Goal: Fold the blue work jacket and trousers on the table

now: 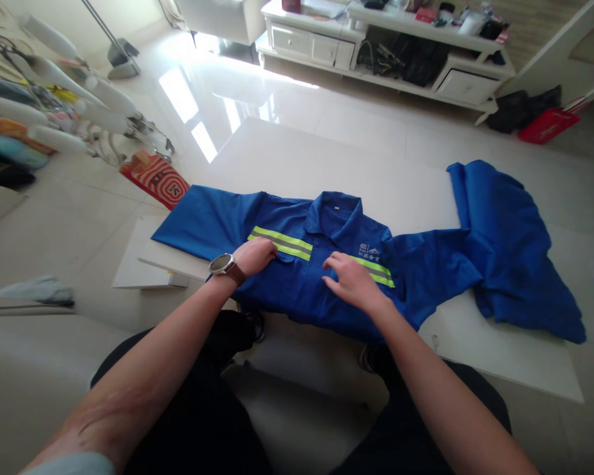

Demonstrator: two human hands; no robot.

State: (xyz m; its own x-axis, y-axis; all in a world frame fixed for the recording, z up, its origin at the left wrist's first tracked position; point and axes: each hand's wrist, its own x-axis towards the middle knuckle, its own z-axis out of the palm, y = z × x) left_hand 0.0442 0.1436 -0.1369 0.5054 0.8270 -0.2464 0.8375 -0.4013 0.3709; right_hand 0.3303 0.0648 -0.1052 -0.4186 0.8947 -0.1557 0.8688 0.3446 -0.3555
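A blue work jacket [282, 284] with yellow-and-grey reflective strips lies front up on a white board, its collar [334, 214] pointing away from me. My left hand [257, 257], with a watch [221, 264] on the wrist, has its fingers curled together at the chest pocket flap on the left. Over the other chest side, just below the white embroidered logo [369, 251], my right hand [349, 280] hovers or rests lightly with thumb and fingers apart. The jacket's lower edge hangs toward my knees.
A bunched blue garment [515, 251] lies at the board's right end, against the jacket's sleeve. The white board [297, 152] spans in front of me. A red-and-white paper bag [156, 178] stands at left, near a rack of thread cones [111, 95]. A white cabinet [307, 46] stands beyond.
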